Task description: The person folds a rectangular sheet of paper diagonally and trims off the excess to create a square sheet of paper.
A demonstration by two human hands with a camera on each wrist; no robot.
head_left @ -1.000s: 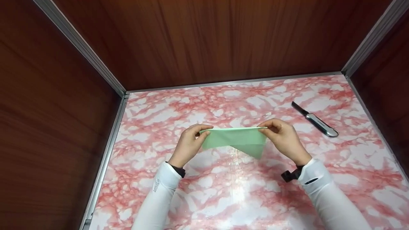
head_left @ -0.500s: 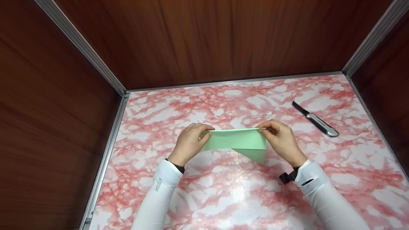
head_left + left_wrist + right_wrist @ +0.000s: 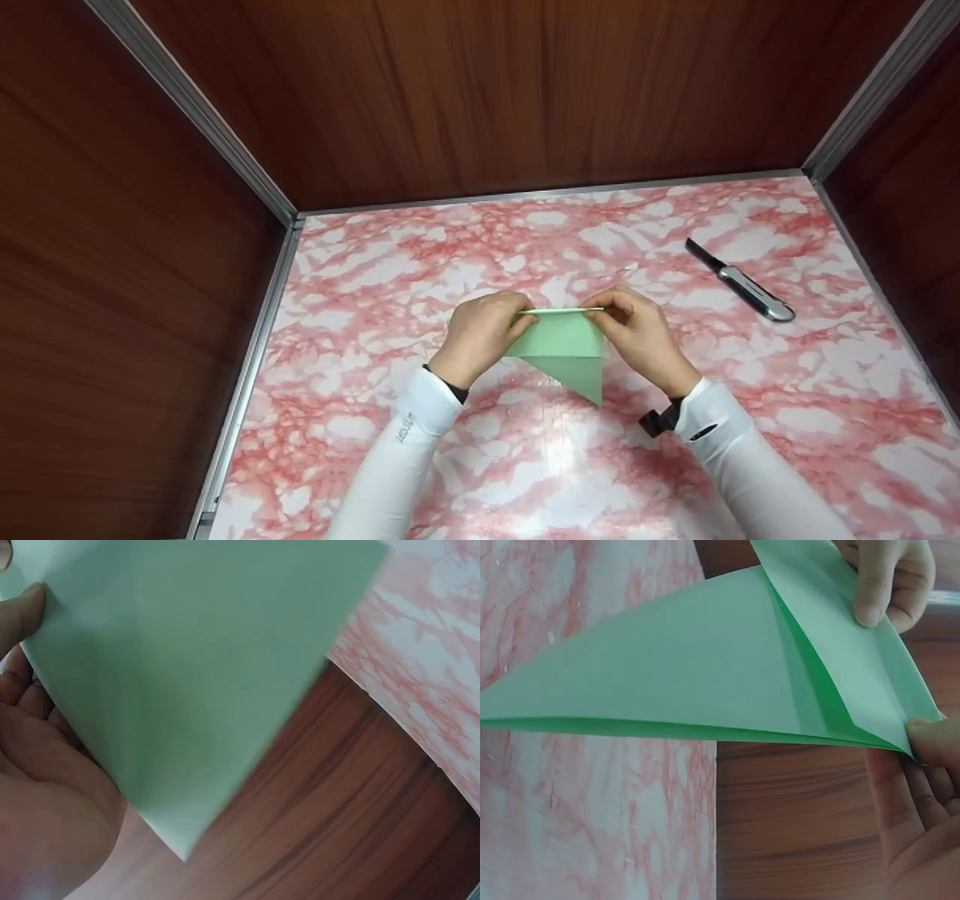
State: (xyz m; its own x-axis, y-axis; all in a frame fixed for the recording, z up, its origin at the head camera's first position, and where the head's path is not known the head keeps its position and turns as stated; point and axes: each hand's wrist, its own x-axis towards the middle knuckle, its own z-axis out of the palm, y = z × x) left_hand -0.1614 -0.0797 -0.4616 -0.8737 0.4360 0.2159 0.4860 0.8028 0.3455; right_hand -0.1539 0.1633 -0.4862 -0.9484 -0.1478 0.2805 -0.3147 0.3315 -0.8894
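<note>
A folded sheet of green paper (image 3: 559, 335) hangs between both hands over the table, its upper edge a narrow fold and a triangular flap pointing down. My left hand (image 3: 485, 330) pinches that upper edge between thumb and fingers, left of the middle, hiding the paper's left end. At the right end my right hand (image 3: 636, 330) pinches the same edge. In the left wrist view the paper (image 3: 202, 682) shows a flat face and one corner. The right wrist view shows a folded-over band along the paper (image 3: 652, 660), with both thumbs pressing on it.
A utility knife (image 3: 742, 286) with a dark blade and grey-black handle lies on the table at the right. The table (image 3: 375, 450) has a red and white marbled top. Brown wood-grain panels (image 3: 465, 97) with metal edging enclose its back and sides.
My left hand has slid right along the paper's upper edge, and my right hand has come slightly left, so they are closer together. The paper's triangular flap hangs lower. The knife stays put.
</note>
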